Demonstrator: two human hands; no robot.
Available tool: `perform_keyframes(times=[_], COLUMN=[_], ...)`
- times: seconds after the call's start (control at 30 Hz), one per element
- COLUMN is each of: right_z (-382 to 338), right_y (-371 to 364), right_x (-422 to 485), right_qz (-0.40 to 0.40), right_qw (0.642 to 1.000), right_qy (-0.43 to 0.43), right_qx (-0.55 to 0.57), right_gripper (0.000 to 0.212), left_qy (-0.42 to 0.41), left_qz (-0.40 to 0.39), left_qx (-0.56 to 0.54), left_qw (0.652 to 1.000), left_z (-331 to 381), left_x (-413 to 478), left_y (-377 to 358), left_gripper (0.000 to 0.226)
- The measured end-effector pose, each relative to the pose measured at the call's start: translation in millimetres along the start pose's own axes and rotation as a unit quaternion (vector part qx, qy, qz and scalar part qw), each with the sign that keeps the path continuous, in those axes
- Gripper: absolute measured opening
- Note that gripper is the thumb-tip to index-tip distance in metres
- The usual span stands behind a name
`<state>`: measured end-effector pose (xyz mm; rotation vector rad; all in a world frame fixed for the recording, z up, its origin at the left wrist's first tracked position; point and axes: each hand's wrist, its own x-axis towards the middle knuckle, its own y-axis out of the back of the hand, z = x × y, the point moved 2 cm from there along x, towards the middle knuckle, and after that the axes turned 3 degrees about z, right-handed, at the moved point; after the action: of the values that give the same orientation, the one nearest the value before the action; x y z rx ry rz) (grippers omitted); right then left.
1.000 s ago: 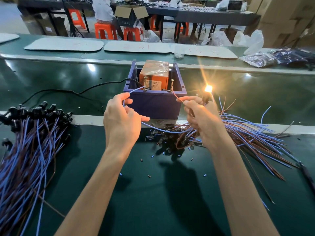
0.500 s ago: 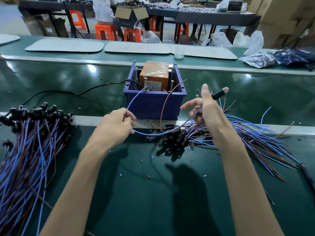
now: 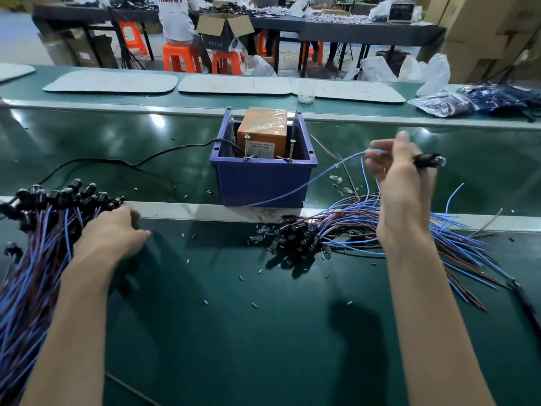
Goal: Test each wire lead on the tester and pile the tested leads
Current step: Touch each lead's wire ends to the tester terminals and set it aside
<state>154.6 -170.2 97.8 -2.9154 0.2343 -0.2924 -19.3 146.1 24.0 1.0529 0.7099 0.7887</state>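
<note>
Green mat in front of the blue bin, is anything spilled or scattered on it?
Tiny blue and brown snippets are strewn across the green mat, and a few loose clear bulbs lie near the blue bin.

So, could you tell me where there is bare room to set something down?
The green mat between the left lead pile and right lead pile, in front of the blue bin, holds only offcuts. The belt left of the bin is free, bar the cable. Both piles are crowded.
</note>
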Motion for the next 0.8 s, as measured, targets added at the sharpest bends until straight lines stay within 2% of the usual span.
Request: perform_keyframes(times=[0.1,0.2,0.27,0.37,0.5,0.57,0.63,0.67,0.7,0.8], right_z=[-11.9,-19.3,-19.0,-9.4,17.8,35.7,50.0,52.6,52.6,51.0], right_y=[3.2,1.9,-0.5,-3.4,-4.9,-4.5,-4.9,-6.0,-7.0,-7.0], right_x=[-2.1,-9.0,-13.9,-15.9,-7.4,-6.5,-9.7,-11.2,-11.6,-9.0], right_qz=[0.106,0.167,0.163,0.070,-0.146,-0.275,-0.372,-0.390,-0.390,-0.366], right_qw=[0.979,0.912,0.880,0.877,0.839,0.777,0.701,0.684,0.685,0.708], right_qy=[0.172,0.354,0.407,0.379,0.235,0.117,0.048,0.039,0.033,0.036], right_qx=[-0.026,-0.119,-0.183,-0.288,-0.469,-0.554,-0.607,-0.615,-0.615,-0.603], right_gripper=[0.028,0.020,0.018,0.021,0.025,0.027,0.031,0.033,0.036,0.038], left_qy=[0.000,-0.005,-0.007,-0.013,-0.008,-0.004,-0.001,-0.002,-0.004,-0.009], left_qz=[-0.016,0.002,0.021,0.041,0.041,0.032,0.020,0.013,0.007,-0.011], left_qx=[0.005,0.012,0.011,0.003,-0.014,-0.024,-0.036,-0.044,-0.053,-0.074], left_qw=[1.000,1.000,1.000,0.999,0.999,0.999,0.999,0.999,0.999,0.997], left_z=[0.2,0.6,-0.7,-2.3,-3.2,-4.9,-7.0,-8.3,-9.1,-10.7], left_x=[0.5,1.3,1.1,1.8,4.6,6.6,8.6,9.8,10.8,12.8], left_y=[-7.6,-9.8,-9.7,-10.9,-9.3,-8.4,-8.9,-9.9,-11.3,-15.2], left_gripper=[0.044,0.045,0.045,0.042,0.034,0.029,0.027,0.026,0.026,0.029])
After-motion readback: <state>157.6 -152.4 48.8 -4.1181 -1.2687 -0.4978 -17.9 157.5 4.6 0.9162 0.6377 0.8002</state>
